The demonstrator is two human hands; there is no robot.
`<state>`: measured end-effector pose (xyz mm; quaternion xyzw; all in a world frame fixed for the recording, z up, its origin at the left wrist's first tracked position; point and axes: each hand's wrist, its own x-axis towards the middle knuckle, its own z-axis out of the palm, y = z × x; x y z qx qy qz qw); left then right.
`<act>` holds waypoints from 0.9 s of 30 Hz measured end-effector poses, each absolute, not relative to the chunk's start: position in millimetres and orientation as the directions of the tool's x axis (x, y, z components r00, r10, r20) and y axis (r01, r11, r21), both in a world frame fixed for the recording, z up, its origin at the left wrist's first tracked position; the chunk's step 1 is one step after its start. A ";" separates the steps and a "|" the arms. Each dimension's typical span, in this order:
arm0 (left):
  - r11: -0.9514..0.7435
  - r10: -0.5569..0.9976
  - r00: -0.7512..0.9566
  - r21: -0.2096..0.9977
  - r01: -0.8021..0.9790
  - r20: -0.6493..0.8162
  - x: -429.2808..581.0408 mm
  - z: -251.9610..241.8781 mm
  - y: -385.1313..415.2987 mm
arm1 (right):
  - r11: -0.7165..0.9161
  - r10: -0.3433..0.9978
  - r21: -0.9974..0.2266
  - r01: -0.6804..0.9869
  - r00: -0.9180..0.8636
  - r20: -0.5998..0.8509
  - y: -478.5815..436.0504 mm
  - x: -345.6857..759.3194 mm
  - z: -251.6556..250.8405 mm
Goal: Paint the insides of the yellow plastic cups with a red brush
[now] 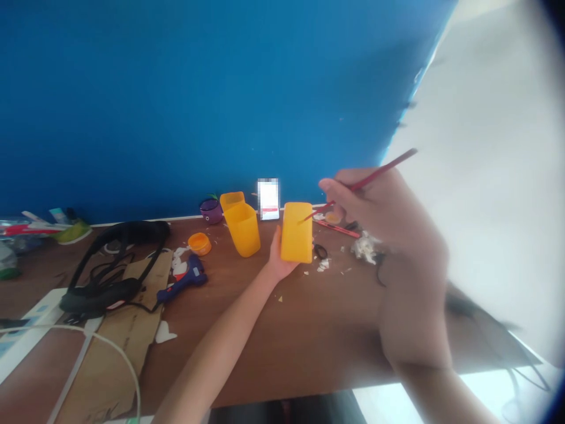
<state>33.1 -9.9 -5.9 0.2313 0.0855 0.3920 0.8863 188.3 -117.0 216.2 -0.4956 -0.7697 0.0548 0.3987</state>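
My left hand [281, 262] is closed around a yellow plastic box [296, 235], holding it upright over the table with its flat face towards me. In my right hand [371, 200], large and close to the camera, is a slim dark-red paintbrush [384, 169], pinched between thumb and fingers. Its thin tip lies over the upper part of the box's face; whether it touches cannot be made out. To the left of the held box stand joined yellow open-topped containers [245, 229].
On the brown table [265, 341] lie a blue glue gun [188, 280], an orange pot [200, 243], a purple cup [211, 211], black headgear [106, 282], cardboard [132, 330], black-handled scissors [321, 252], a pink cutter [338, 228] and white scraps. A lit phone [269, 197] leans against the blue wall.
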 end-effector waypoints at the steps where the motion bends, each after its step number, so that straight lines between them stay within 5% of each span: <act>1: 0.582 0.741 0.671 0.473 -0.661 0.026 33.3 -5.2 -10.1 | 0.512 0.811 -0.478 0.714 -0.216 0.544 -117.4 187.9 216.7; 9: 0.573 0.742 0.669 0.483 -0.663 0.038 35.1 -4.7 -9.9 | 0.565 0.813 -0.550 0.615 -0.302 0.498 -120.0 190.9 217.1; 13: 0.580 0.725 0.688 0.498 -0.645 0.046 32.8 -4.0 -10.2 | 0.651 0.687 -0.561 0.511 -0.084 0.722 -121.4 195.7 216.7; 18: 0.649 0.651 0.759 0.506 -0.568 0.018 28.9 5.7 -18.7 | 0.635 0.526 -0.439 0.636 0.061 0.849 -100.0 217.6 212.1; 22: 0.722 0.501 0.866 0.549 -0.420 0.003 29.1 18.6 -22.9 | 0.659 0.509 -0.382 0.648 -0.010 0.861 -67.2 227.2 198.8; 27: 0.506 0.580 0.804 0.714 -0.484 0.133 5.1 68.9 -18.0 | 0.579 0.542 -0.365 0.729 -0.010 0.840 -31.2 202.9 171.0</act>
